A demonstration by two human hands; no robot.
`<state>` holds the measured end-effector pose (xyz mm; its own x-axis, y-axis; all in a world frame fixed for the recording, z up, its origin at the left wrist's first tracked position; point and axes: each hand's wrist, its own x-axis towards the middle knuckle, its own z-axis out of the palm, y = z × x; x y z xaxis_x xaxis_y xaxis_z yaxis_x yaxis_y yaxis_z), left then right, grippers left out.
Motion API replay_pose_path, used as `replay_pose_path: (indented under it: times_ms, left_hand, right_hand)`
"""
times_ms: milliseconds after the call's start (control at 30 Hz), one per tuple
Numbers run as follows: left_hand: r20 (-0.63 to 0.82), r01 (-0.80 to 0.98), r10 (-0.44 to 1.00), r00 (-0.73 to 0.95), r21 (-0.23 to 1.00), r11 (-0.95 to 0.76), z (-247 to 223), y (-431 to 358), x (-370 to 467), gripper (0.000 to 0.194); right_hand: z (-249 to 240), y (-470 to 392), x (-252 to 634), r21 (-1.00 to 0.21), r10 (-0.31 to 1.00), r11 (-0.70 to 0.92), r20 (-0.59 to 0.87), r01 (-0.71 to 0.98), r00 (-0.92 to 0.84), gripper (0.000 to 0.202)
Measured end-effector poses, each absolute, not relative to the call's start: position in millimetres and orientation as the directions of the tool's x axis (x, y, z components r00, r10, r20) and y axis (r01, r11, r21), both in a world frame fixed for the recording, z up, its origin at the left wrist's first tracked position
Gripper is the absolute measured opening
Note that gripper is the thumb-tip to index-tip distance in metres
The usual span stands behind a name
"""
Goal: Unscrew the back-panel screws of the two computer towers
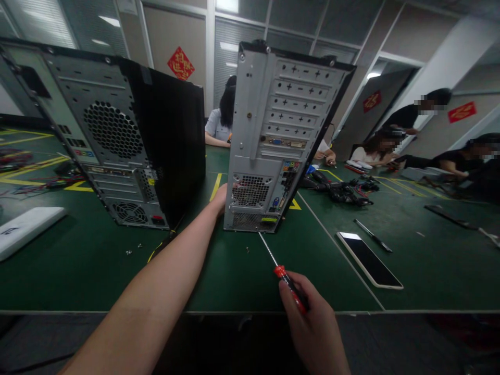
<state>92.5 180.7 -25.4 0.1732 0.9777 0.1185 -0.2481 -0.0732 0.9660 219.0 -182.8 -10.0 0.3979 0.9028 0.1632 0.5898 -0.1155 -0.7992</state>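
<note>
The case (250, 174) stands on the table (328, 265), probably heavy and stiff, best steadied by its sides; right hand (308, 312) wraps its fingers round the screwdriver (279, 271), tip at the case's foot; left hand's (222, 200) fingers hidden, cannot tell

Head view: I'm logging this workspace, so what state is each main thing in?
Central tower, upright, rear facing camera
Left tower, upright, rear facing camera
Screwdriver, held, tip at central tower's bottom edge
Right hand, closed around the screwdriver
Left hand, mostly hidden by central tower
Phone, face up, screen mostly dark
Pen, lying flat
Cables, heaped
Loose screws, scattered
</note>
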Motion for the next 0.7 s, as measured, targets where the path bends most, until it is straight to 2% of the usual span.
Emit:
replay_pose_path:
  times_ms: [233, 400, 500, 700]
  left_hand:
    - [0.228, -0.124, 0.951, 0.207, 0.971, -0.206, -32, 198, 89, 0.019]
    - [0.130, -0.223, 0.962, 0.240, 0.972, -0.075, -41, 198, 91, 0.034]
    - [0.057, -0.287, 0.981, 0.184, 0.958, -0.001, -43, 196, 94, 0.042]
    - [0.027, -0.318, 0.995, 0.095, 0.948, 0.005, -40, 195, 97, 0.029]
  right_hand:
    - [-18, -185, 220, -0.778, 0.885, -0.148, 0.171, 0.611, 0.432, 0.040]
    - [-23, -181, 226, -0.785, 0.866, -0.161, 0.178, 0.598, 0.467, 0.041]
    - [-24, -180, 230, -0.801, 0.853, -0.164, 0.177, 0.576, 0.490, 0.043]
    - [-22, -181, 237, -0.814, 0.805, -0.142, 0.236, 0.564, 0.544, 0.045]
